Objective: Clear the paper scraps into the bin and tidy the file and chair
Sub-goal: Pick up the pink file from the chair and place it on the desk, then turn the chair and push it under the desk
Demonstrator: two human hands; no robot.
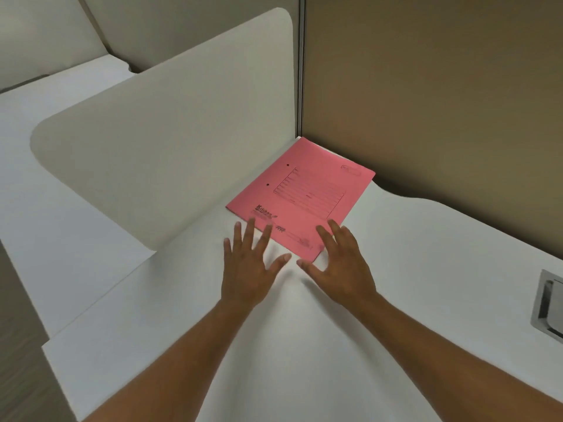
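A pink paper file [304,193] lies flat on the white desk [304,345], its far corner tucked where the white divider meets the brown partition. My left hand [249,266] is spread open over the desk, its fingertips at the file's near left edge. My right hand [341,266] is also open with fingers apart, its fingertips resting on or just above the file's near corner. Neither hand holds anything. No paper scraps, bin or chair are in view.
A tall white divider panel [170,123] stands along the desk's left side. A brown partition wall [441,102] closes the back right. A metal cable hatch [548,306] is set into the desk at the right edge. Another white desk [45,141] lies beyond the divider.
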